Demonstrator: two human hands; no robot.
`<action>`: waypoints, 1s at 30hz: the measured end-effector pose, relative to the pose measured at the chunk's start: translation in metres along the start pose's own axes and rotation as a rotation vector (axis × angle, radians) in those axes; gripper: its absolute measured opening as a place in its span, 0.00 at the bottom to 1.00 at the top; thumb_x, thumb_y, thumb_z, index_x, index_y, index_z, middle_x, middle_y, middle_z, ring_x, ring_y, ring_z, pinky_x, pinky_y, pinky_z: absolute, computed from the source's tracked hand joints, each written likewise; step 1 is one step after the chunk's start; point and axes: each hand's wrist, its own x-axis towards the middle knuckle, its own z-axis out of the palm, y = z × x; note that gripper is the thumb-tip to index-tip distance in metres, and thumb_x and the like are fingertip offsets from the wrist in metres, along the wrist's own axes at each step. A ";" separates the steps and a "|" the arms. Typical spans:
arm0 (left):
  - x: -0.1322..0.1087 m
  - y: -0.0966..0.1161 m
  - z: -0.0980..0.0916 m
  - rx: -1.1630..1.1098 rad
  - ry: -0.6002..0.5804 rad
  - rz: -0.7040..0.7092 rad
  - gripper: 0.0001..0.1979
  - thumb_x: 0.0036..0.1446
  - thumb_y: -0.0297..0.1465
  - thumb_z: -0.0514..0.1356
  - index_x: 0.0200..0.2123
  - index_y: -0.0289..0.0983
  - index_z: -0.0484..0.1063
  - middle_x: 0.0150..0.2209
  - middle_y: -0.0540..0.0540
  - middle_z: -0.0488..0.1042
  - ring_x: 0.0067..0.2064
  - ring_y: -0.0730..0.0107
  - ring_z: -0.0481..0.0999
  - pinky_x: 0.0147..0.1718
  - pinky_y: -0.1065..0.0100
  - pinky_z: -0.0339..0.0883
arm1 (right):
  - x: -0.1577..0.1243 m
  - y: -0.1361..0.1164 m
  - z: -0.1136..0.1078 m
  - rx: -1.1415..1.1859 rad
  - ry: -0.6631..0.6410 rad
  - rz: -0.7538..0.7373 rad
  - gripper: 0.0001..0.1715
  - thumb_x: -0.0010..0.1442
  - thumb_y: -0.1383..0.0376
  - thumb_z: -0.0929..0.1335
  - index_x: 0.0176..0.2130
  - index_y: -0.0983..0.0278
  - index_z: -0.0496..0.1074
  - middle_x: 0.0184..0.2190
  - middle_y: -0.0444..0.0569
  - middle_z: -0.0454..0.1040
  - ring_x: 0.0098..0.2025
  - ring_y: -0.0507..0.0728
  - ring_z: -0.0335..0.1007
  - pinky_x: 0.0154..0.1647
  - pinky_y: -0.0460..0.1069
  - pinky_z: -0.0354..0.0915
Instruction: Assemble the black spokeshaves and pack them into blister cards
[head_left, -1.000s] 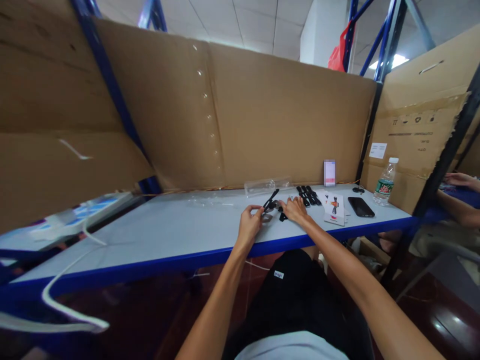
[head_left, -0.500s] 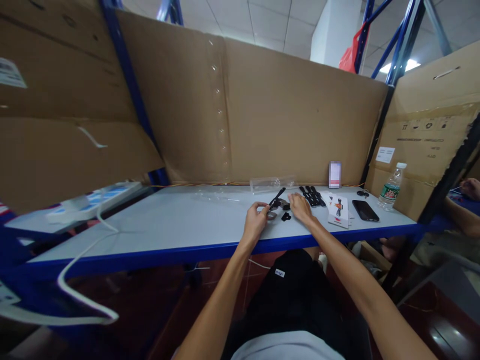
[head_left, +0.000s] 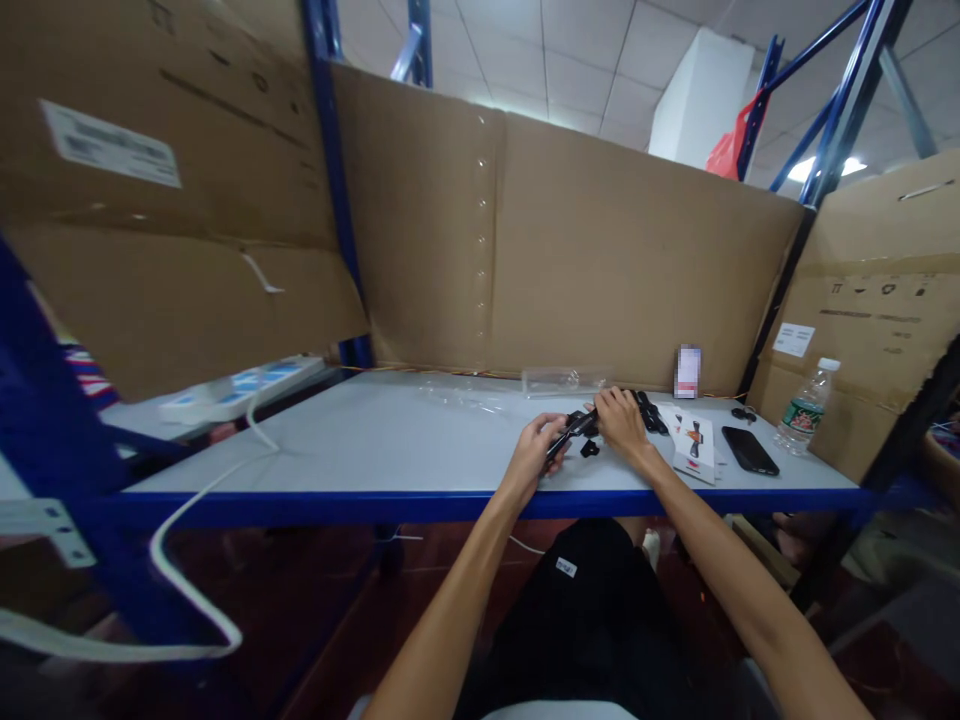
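Observation:
My left hand (head_left: 537,452) is closed round the near end of a slim, long black part (head_left: 574,428), which slants up to the right. My right hand (head_left: 619,420) has its fingers bent over the far end of the same part, and its fingertips are partly hidden. Just below this part, a small black piece (head_left: 590,449) lies on the grey tabletop. Several black strap-like pieces (head_left: 651,412) lie right beside my right hand, partly covered by it.
To the right lie a printed leaflet (head_left: 693,446), a black phone (head_left: 750,451) and a plastic bottle (head_left: 807,408). A lit phone (head_left: 687,372) leans against the back cardboard. Clear plastic packaging (head_left: 559,382) lies behind my hands. A white power strip (head_left: 244,388) is at left.
The black part in my left hand has tipped lower, and my right hand has come onto its far end. The whole view has shifted, with the table sitting further right.

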 end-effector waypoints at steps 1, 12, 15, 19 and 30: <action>-0.001 0.002 -0.002 -0.088 0.023 -0.009 0.25 0.49 0.48 0.64 0.45 0.36 0.70 0.16 0.56 0.65 0.14 0.76 0.59 0.14 0.76 0.46 | 0.000 0.003 0.000 -0.004 -0.016 0.043 0.15 0.72 0.66 0.59 0.44 0.65 0.74 0.45 0.59 0.78 0.52 0.62 0.68 0.54 0.54 0.58; 0.004 -0.005 -0.003 0.002 0.011 -0.016 0.19 0.45 0.43 0.66 0.34 0.36 0.71 0.15 0.56 0.63 0.13 0.77 0.60 0.13 0.76 0.48 | -0.013 0.038 0.000 0.113 -0.147 0.845 0.27 0.74 0.57 0.54 0.55 0.66 0.74 0.46 0.63 0.79 0.47 0.63 0.78 0.44 0.51 0.66; 0.003 -0.005 -0.004 0.002 0.021 -0.006 0.17 0.46 0.42 0.65 0.34 0.36 0.71 0.15 0.56 0.63 0.14 0.77 0.60 0.14 0.76 0.50 | -0.017 0.035 0.001 0.084 -0.232 0.792 0.23 0.71 0.59 0.59 0.51 0.65 0.78 0.46 0.64 0.79 0.49 0.65 0.78 0.46 0.51 0.67; 0.002 -0.004 -0.004 0.015 0.022 -0.003 0.15 0.46 0.39 0.64 0.34 0.35 0.71 0.15 0.56 0.63 0.14 0.78 0.61 0.14 0.76 0.52 | -0.020 0.029 0.002 0.049 -0.300 0.743 0.18 0.68 0.67 0.62 0.47 0.66 0.79 0.48 0.65 0.79 0.50 0.65 0.77 0.47 0.52 0.67; 0.000 -0.003 -0.003 0.040 0.026 -0.010 0.15 0.46 0.40 0.63 0.33 0.36 0.71 0.15 0.57 0.62 0.14 0.78 0.60 0.13 0.76 0.49 | -0.016 0.013 0.010 0.011 -0.273 0.532 0.23 0.66 0.71 0.62 0.59 0.71 0.68 0.52 0.66 0.75 0.49 0.65 0.77 0.49 0.53 0.68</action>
